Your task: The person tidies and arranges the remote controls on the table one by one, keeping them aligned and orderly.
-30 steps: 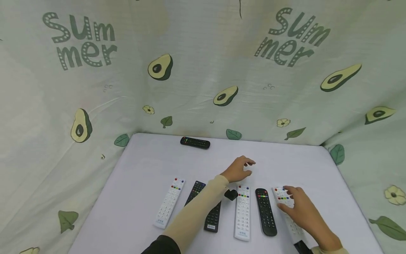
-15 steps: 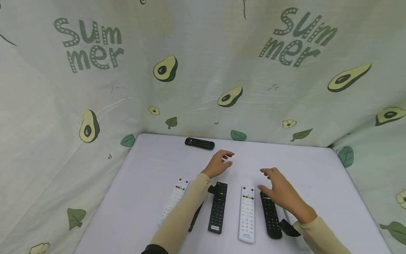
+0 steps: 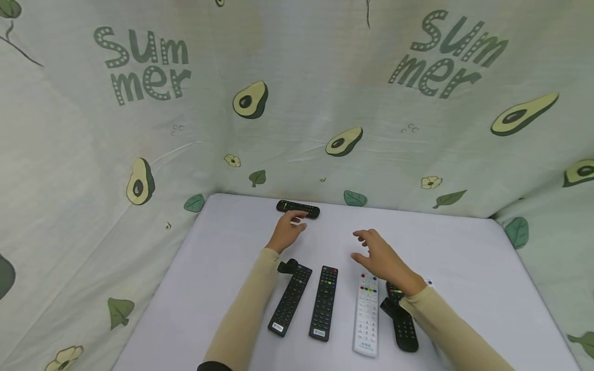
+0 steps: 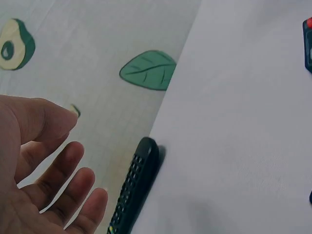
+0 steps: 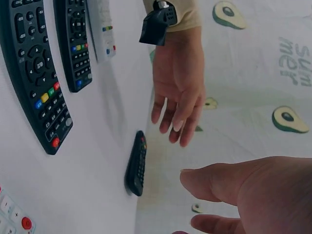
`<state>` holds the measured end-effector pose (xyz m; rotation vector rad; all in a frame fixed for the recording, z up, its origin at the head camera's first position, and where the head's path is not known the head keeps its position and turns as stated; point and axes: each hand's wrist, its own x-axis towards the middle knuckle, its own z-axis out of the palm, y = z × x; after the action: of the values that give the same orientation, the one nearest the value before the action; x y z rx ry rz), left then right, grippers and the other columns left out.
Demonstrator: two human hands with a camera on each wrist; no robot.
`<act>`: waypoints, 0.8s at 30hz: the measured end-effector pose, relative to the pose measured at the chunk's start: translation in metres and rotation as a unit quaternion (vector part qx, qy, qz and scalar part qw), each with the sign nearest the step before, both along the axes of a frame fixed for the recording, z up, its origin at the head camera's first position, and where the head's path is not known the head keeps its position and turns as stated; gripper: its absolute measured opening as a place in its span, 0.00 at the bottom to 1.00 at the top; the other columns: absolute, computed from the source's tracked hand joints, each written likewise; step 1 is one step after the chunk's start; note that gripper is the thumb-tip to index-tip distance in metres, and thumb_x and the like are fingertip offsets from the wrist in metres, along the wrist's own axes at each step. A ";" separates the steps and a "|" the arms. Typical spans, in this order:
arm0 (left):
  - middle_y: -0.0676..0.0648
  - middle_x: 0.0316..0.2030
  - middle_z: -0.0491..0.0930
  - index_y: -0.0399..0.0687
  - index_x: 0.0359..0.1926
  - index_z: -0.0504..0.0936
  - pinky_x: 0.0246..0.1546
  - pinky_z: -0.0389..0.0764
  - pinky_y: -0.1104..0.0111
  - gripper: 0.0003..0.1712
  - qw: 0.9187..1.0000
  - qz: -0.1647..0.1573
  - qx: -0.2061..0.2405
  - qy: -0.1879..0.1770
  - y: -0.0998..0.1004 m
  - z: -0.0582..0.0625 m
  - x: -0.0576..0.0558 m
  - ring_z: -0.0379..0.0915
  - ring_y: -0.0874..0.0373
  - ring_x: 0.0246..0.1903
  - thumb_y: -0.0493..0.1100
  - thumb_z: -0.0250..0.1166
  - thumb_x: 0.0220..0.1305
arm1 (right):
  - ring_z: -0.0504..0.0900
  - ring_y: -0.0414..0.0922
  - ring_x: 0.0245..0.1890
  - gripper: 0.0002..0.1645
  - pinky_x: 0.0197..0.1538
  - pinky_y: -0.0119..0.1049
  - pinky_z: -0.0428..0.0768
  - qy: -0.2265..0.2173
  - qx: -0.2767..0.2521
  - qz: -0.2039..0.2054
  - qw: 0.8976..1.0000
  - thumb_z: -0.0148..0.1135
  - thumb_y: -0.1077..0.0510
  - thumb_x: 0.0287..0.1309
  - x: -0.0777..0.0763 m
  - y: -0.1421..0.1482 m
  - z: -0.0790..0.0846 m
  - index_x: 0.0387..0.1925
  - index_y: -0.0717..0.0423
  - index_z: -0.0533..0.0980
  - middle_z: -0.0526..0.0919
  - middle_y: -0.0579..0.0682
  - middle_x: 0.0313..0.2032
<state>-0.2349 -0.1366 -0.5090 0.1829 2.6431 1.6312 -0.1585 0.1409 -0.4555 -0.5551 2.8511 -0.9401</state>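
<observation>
A black remote control (image 3: 311,211) lies crosswise at the table's back edge. My left hand (image 3: 284,233) hovers at its near side, fingers loosely bent and nothing in them. In the left wrist view the same remote (image 4: 134,187) is beside the left hand (image 4: 53,165), with a gap between them. Over the middle of the table is my right hand (image 3: 382,259), thumb and fingers apart, holding nothing. The right wrist view has the back remote (image 5: 136,165) beyond the right hand's thumb (image 5: 214,183), and the left hand (image 5: 180,92) higher up.
Nearer the front stand two black remotes (image 3: 290,301) side by side, a white remote (image 3: 366,322), and another black remote (image 3: 406,332) partly under the right sleeve (image 3: 450,324). A further white remote is mostly hidden at right. Patterned cloth (image 3: 287,103) hangs behind the table.
The left hand has moved left and back, up to the far remote. My right hand has left the white remote at right and moved left and farther back. The view has shifted slightly.
</observation>
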 end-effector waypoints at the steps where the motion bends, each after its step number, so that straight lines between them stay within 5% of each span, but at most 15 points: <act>1: 0.39 0.59 0.81 0.38 0.63 0.81 0.63 0.79 0.53 0.21 1.000 0.010 0.002 -0.001 -0.005 -0.001 -0.001 0.75 0.44 0.58 0.33 0.66 0.72 | 0.80 0.64 0.57 0.33 0.57 0.60 0.83 -0.004 -0.001 0.000 1.000 0.69 0.61 0.68 -0.005 -0.003 -0.002 0.68 0.71 0.70 0.77 0.68 0.58; 16: 0.35 0.60 0.79 0.34 0.67 0.77 0.63 0.77 0.50 0.24 0.990 0.142 0.011 -0.024 -0.057 -0.030 -0.023 0.74 0.40 0.59 0.30 0.64 0.71 | 0.80 0.65 0.58 0.35 0.61 0.59 0.80 -0.053 -0.060 -0.013 0.997 0.65 0.62 0.68 -0.066 -0.046 -0.035 0.70 0.74 0.66 0.75 0.71 0.60; 24: 0.31 0.64 0.77 0.32 0.69 0.73 0.68 0.73 0.49 0.28 0.988 0.147 0.003 -0.037 -0.070 -0.041 -0.038 0.73 0.37 0.63 0.31 0.63 0.69 | 0.76 0.64 0.63 0.38 0.66 0.58 0.78 -0.095 -0.072 -0.034 0.992 0.64 0.60 0.71 -0.090 -0.062 -0.053 0.74 0.70 0.62 0.72 0.71 0.65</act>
<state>-0.2734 -0.2065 -0.5500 -0.2751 2.7121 1.6822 -0.2483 0.0788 -0.5082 -0.3608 2.6617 -1.1513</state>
